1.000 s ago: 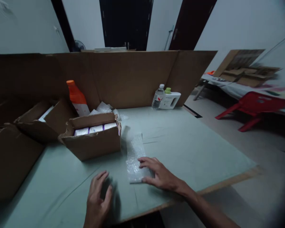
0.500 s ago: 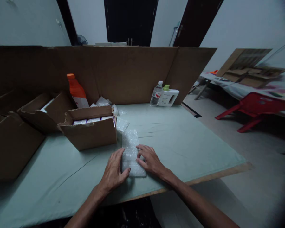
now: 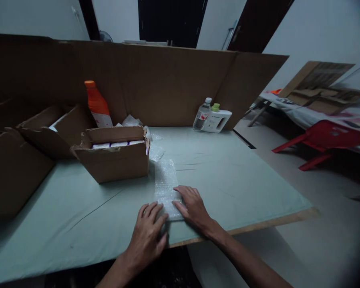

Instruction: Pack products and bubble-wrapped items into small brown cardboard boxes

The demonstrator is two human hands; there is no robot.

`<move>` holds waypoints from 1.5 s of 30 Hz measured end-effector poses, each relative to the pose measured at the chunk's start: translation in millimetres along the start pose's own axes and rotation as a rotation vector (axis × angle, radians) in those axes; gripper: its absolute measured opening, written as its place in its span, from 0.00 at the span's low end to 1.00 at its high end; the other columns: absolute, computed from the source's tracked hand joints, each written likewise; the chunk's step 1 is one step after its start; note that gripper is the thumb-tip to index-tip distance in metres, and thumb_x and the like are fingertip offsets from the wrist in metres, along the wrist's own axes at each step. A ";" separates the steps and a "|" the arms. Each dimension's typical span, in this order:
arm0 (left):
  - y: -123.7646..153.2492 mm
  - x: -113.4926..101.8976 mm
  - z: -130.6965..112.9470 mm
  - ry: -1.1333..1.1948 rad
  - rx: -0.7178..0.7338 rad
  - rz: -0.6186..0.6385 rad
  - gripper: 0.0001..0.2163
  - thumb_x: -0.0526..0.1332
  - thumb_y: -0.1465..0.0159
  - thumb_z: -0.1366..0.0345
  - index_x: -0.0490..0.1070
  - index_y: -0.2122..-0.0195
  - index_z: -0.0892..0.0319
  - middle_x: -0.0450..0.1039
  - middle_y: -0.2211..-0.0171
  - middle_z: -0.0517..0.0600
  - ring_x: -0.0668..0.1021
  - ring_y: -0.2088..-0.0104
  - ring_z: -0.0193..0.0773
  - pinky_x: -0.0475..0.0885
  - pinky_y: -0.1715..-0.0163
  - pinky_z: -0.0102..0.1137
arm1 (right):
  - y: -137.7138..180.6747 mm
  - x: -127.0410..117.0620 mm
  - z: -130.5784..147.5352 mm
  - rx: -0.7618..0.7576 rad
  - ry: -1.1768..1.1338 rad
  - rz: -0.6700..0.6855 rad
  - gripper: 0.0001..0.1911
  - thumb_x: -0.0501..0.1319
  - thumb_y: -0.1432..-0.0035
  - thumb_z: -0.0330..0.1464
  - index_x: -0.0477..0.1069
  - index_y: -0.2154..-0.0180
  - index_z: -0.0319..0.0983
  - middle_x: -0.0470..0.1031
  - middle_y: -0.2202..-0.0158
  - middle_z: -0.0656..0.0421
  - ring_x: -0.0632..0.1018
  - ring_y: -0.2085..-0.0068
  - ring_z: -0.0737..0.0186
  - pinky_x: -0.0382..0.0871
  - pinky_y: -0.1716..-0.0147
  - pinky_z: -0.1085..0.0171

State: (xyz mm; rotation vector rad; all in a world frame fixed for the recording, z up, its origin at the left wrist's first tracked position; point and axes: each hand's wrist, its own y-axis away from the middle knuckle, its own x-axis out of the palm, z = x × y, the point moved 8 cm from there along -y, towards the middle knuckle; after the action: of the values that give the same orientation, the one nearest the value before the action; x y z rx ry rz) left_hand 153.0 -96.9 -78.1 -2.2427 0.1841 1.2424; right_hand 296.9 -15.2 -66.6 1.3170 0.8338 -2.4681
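A strip of clear bubble wrap lies flat on the green-covered table, its long side pointing away from me. At its lower left corner is my left hand, fingers spread and palm down, the fingertips at the wrap's edge. Along the right edge rests my right hand, with thumb and fingers apart and the tips touching the wrap. Just beyond and to the left stands an open cardboard box holding several white packs.
More open cardboard boxes crowd the left side. An orange bottle, a clear water bottle and a white jug stand against a tall cardboard panel. A red chair is on the floor at right.
My left hand has drawn back toward the near edge, from the wrap's left side to its lower left corner. My right hand stays by the right edge. The camera view has shifted slightly.
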 end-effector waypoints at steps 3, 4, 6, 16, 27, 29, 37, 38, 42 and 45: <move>-6.1 6.4 8.1 0.015 0.007 0.010 0.23 0.60 0.45 0.76 0.70 0.48 0.56 0.75 0.47 0.55 0.72 0.44 0.52 0.66 0.43 0.54 | 17.4 -12.4 16.3 -0.135 0.016 -0.021 0.22 0.65 0.41 0.34 0.68 0.46 0.39 0.76 0.48 0.48 0.75 0.47 0.48 0.66 0.49 0.50; -9.0 5.7 9.8 0.023 0.014 -0.017 0.21 0.58 0.44 0.78 0.71 0.49 0.56 0.76 0.49 0.54 0.74 0.46 0.50 0.68 0.45 0.52 | 23.1 -12.3 21.6 -0.168 0.012 0.012 0.21 0.66 0.42 0.34 0.69 0.47 0.39 0.76 0.48 0.49 0.75 0.48 0.48 0.66 0.49 0.50; -14.0 1.8 11.1 0.046 0.029 -0.071 0.18 0.55 0.42 0.80 0.72 0.54 0.57 0.79 0.55 0.53 0.77 0.52 0.46 0.72 0.50 0.47 | 31.0 -9.3 27.8 -0.186 0.010 0.067 0.15 0.65 0.42 0.33 0.72 0.52 0.40 0.78 0.51 0.51 0.76 0.51 0.49 0.68 0.51 0.50; -10.7 0.1 33.5 0.099 -0.059 -0.194 0.18 0.55 0.40 0.77 0.71 0.50 0.58 0.82 0.60 0.53 0.83 0.63 0.43 0.77 0.62 0.39 | 34.2 -8.3 25.4 -0.093 -0.030 0.015 0.21 0.61 0.40 0.30 0.68 0.45 0.44 0.79 0.49 0.52 0.79 0.50 0.50 0.73 0.52 0.51; -15.2 -7.8 39.6 0.183 -0.112 -0.133 0.12 0.55 0.37 0.74 0.73 0.55 0.57 0.80 0.65 0.51 0.81 0.66 0.40 0.77 0.65 0.34 | 41.4 0.7 27.1 -0.079 -0.007 0.096 0.21 0.63 0.40 0.33 0.69 0.45 0.42 0.73 0.41 0.49 0.74 0.43 0.48 0.69 0.46 0.48; -13.8 -14.3 33.5 0.253 -0.102 -0.112 0.11 0.55 0.38 0.75 0.72 0.58 0.57 0.79 0.67 0.50 0.80 0.66 0.38 0.76 0.65 0.33 | 31.5 -5.0 22.6 -0.024 -0.081 0.105 0.18 0.59 0.34 0.35 0.69 0.44 0.42 0.75 0.43 0.49 0.74 0.43 0.50 0.68 0.46 0.49; -9.2 -79.2 79.7 -0.117 0.078 -0.156 0.12 0.54 0.40 0.77 0.72 0.64 0.53 0.79 0.58 0.51 0.80 0.57 0.42 0.76 0.59 0.36 | -30.1 -10.5 -11.4 0.015 -0.054 0.136 0.14 0.57 0.33 0.34 0.73 0.48 0.41 0.76 0.46 0.50 0.74 0.44 0.51 0.65 0.45 0.49; -6.3 -89.6 92.9 -0.202 0.064 -0.172 0.13 0.54 0.40 0.76 0.72 0.62 0.52 0.79 0.57 0.52 0.81 0.58 0.43 0.77 0.61 0.35 | -38.4 -6.8 -11.8 -0.005 -0.030 0.158 0.14 0.59 0.34 0.34 0.73 0.48 0.40 0.76 0.45 0.50 0.73 0.44 0.50 0.65 0.45 0.48; 1.1 -108.1 113.7 -0.367 -0.042 -0.260 0.17 0.53 0.38 0.73 0.70 0.50 0.54 0.76 0.51 0.55 0.80 0.54 0.44 0.77 0.59 0.38 | -67.0 15.7 2.8 -0.108 0.016 0.235 0.14 0.62 0.37 0.32 0.73 0.49 0.40 0.75 0.45 0.50 0.72 0.44 0.49 0.63 0.46 0.50; -11.3 -71.1 86.0 -0.336 0.061 -0.162 0.19 0.58 0.37 0.68 0.68 0.44 0.54 0.73 0.45 0.57 0.76 0.46 0.47 0.76 0.52 0.39 | -77.4 40.7 19.2 -0.191 0.048 0.312 0.12 0.63 0.38 0.33 0.73 0.52 0.39 0.74 0.46 0.50 0.72 0.46 0.49 0.64 0.47 0.51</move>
State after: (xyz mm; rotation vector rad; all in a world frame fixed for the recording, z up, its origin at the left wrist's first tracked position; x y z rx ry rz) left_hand 53.9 -51.8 -51.0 -1.9207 -0.0853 1.4769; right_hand 226.2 39.4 -62.2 1.3290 0.7849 -2.0728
